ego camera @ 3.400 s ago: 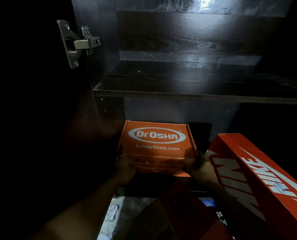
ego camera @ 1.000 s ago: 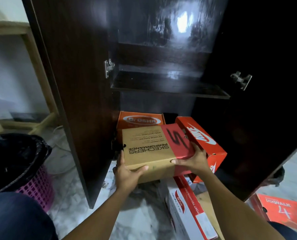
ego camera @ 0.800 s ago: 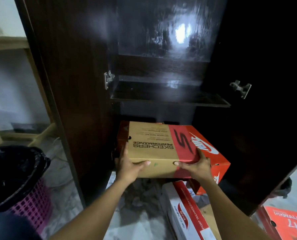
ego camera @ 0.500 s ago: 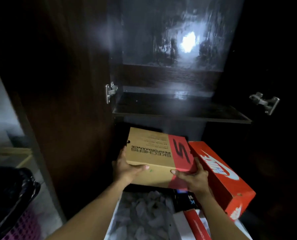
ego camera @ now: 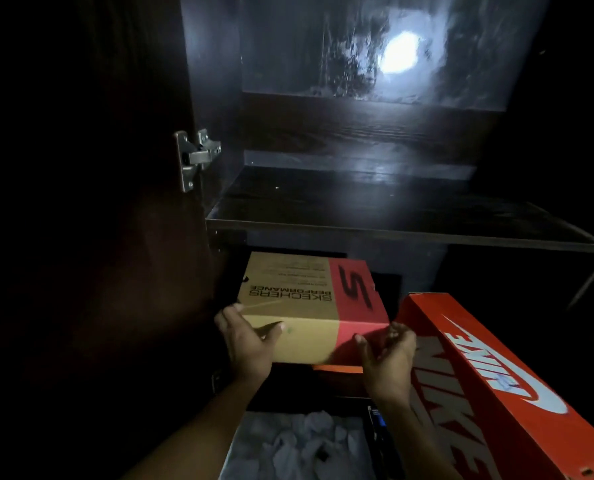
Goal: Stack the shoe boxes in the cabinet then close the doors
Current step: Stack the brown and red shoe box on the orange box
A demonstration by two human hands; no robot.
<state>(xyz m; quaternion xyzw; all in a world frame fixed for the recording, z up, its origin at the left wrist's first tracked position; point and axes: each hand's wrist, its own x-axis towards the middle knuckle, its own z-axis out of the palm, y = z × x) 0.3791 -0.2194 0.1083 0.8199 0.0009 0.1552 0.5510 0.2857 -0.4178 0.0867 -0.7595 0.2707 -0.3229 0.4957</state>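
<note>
A tan and red Skechers shoe box (ego camera: 309,299) lies in the bottom compartment of the dark cabinet, on top of an orange box (ego camera: 337,368) of which only a front strip shows. My left hand (ego camera: 247,344) grips the Skechers box at its front left corner. My right hand (ego camera: 387,355) is at its front right corner, palm against the front face with fingers spread. An orange Nike box (ego camera: 489,372) lies beside it on the right, sticking out of the cabinet toward me.
A dark shelf (ego camera: 392,216) spans the cabinet just above the boxes. The left door (ego camera: 81,237) stands open with a metal hinge (ego camera: 193,157). White marbled floor (ego camera: 295,448) lies below my arms.
I have moved closer to the cabinet and pushed the Skechers box in, down onto the orange Dr.Osha box. My right hand has loosened from a grip to a flat push.
</note>
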